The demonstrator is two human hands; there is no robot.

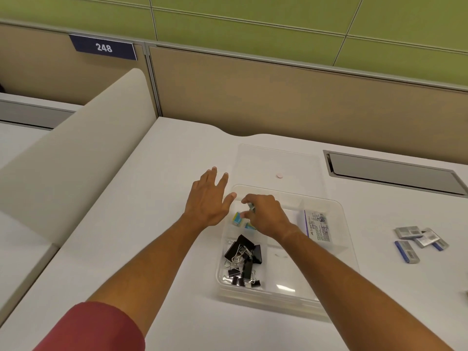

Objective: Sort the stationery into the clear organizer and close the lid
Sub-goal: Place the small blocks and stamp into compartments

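clear organizer sits a bit right of centre in the frame on the white table, with its see-through lid swung open and lying flat behind it, toward the top of the frame. there's a small pink round thing showing through the lid, can't tell what it is.

left hand hovers just past the organizer's upper left corner, fingers spread and straight, grip wide with nothing in it. right hand is over the upper left compartment, fingers curled, pinching a small eraser between thumb and fingertips, so that grip is narrow and closed on it. under that hand there are two more erasers with teal and yellow sleeves lying in the same compartment, one partly hidden by the hand.

lower left compartment holds a heap of black binder clips, different sizes, silver wire handles sticking out. the right-hand compartment has a printed faber-castell packet standing tilted against the wall.

off at the right edge of the frame, well apart from the organizer, a loose cluster of grey staple boxes lies on the table, some with blue ends.

dark red sleeve on the left arm at the bottom left. desk number sign reading 248 in the upper left on the divider.
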